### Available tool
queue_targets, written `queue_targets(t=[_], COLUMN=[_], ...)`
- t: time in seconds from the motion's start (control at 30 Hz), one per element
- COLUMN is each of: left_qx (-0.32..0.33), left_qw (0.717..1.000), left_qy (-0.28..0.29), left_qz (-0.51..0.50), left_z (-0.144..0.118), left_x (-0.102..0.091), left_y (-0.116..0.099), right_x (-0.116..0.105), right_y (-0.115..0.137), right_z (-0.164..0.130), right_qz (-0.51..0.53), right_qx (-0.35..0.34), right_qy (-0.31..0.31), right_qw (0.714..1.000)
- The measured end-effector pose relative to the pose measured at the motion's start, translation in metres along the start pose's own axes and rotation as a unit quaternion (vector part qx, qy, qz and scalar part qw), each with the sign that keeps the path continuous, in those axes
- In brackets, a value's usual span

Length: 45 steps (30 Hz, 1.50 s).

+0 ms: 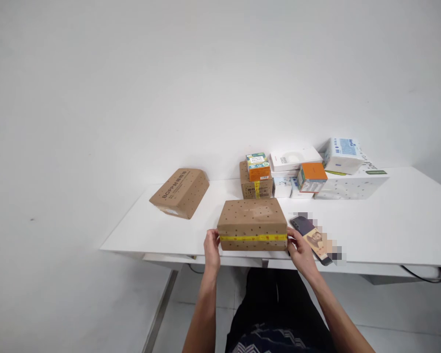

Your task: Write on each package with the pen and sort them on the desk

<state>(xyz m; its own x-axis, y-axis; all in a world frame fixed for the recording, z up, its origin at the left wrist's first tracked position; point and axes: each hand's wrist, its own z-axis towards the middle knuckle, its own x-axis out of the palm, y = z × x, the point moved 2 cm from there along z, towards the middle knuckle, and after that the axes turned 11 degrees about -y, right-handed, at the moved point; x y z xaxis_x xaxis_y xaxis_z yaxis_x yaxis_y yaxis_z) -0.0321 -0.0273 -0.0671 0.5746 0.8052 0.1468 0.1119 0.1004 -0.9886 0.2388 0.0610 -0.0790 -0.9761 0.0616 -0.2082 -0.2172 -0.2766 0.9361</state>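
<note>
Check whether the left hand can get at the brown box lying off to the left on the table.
Probably yes. The left hand is on the near taped box, and only bare table lies between it and the brown box, though it sits further back.

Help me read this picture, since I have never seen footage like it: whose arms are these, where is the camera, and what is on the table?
There is no machine here. The camera sits on a person's head and looks forward and down, so the two bare arms at the bottom are their own. The left hand and right hand press against the two ends of a brown cardboard box sealed with yellow tape, which rests near the front edge of a white table. Just right of it lies a dark phone. Further left lies a second brown box with printed letters. Along the wall stands a pile of small packages, white, orange and brown.
</note>
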Motion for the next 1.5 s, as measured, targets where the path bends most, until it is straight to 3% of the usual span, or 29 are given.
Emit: queue_targets(t=[0.17,0.33,0.43,0.53,0.63,0.73,0.83,0.9,0.97,1.03,1.1,1.27,1.37,1.5], left_qx=[0.039,0.04,0.037,0.027,0.007,0.011,0.069,0.17,0.312,0.437,0.508,0.541,0.547,0.56], left_qw=[0.997,0.995,0.996,0.997,0.998,0.998,0.99,0.969,0.922,0.865,0.825,0.771,0.744,0.734], left_qy=[-0.008,-0.012,-0.027,-0.035,-0.023,0.006,0.018,-0.005,-0.023,-0.004,0.038,0.104,0.107,0.103], left_qz=[0.071,0.092,0.078,0.062,0.058,0.068,0.119,0.177,0.228,0.246,0.247,0.321,0.369,0.371], left_z=[-0.004,-0.006,-0.005,-0.004,-0.005,-0.01,-0.018,-0.028,-0.042,-0.059,-0.075,-0.094,-0.094,-0.092], left_x=[-0.006,-0.003,0.0,0.001,0.004,0.008,0.014,0.02,0.03,0.046,0.065,0.102,0.108,0.106], left_y=[0.004,0.001,0.003,0.005,0.002,-0.004,-0.015,-0.027,-0.043,-0.056,-0.063,-0.05,-0.038,-0.034], right_x=[-0.001,0.005,0.008,0.005,-0.006,-0.025,-0.044,-0.05,-0.051,-0.046,-0.038,-0.006,0.011,0.024], right_y=[-0.012,-0.004,0.004,0.004,0.0,0.003,0.02,0.038,0.057,0.073,0.084,0.091,0.085,0.077], right_z=[0.009,0.018,0.022,0.024,0.025,0.028,0.031,0.032,0.032,0.031,0.03,0.035,0.041,0.045], right_qz=[-0.146,-0.324,-0.344,-0.325,-0.273,-0.16,-0.023,0.067,0.136,0.165,0.176,0.177,0.149,0.087], right_qx=[-0.047,-0.059,-0.052,-0.027,-0.002,0.006,0.041,0.05,0.028,0.001,-0.01,0.027,0.049,0.042], right_qy=[0.044,0.127,0.167,0.181,0.147,0.044,-0.072,-0.117,-0.138,-0.145,-0.144,-0.055,0.017,0.032], right_qw=[0.987,0.936,0.923,0.928,0.951,0.986,0.996,0.99,0.981,0.976,0.974,0.982,0.987,0.995])
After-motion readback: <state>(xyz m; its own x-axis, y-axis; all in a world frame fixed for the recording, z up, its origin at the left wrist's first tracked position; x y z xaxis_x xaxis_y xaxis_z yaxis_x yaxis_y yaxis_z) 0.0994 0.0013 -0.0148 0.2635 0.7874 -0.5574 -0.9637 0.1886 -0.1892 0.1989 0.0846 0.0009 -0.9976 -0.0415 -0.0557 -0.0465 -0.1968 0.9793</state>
